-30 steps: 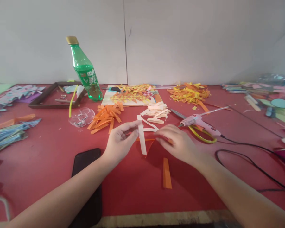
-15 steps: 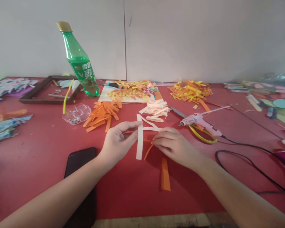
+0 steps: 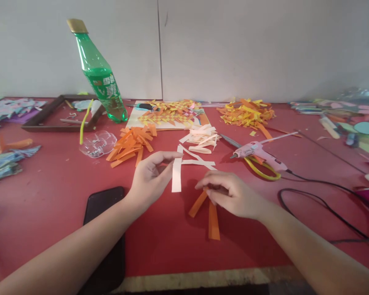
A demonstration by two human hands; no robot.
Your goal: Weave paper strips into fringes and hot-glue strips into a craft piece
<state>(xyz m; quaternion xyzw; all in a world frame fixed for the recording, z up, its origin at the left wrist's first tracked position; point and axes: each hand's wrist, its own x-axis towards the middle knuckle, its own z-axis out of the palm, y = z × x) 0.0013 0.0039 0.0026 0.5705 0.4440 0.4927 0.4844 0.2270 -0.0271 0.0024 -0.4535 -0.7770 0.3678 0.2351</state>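
Between its thumb and fingers my left hand (image 3: 150, 174) pinches a pale paper strip (image 3: 176, 176), whose broad end hangs down toward me. More narrow pale strips (image 3: 199, 162) lie crossed just to the right of it. My right hand (image 3: 230, 190) is low over the table, its fingertips closed on the upper end of an orange paper strip (image 3: 198, 203). A second orange strip (image 3: 214, 223) lies directly below those fingers. Behind the hands are a heap of orange strips (image 3: 132, 145) and a heap of pale folded strips (image 3: 203, 137).
A pink glue gun (image 3: 260, 153) rests over yellow-handled scissors (image 3: 261, 174) at right, its black cord (image 3: 320, 186) trailing off. A black phone (image 3: 106, 205) lies under my left forearm. A green bottle (image 3: 103, 84) stands near a dark frame (image 3: 55, 128) and a clear flower-shaped dish (image 3: 98, 143).
My right hand has moved down and slightly right, away from the pale strips, with the orange strip. My left hand has shifted a little left and up, with the pale strip.
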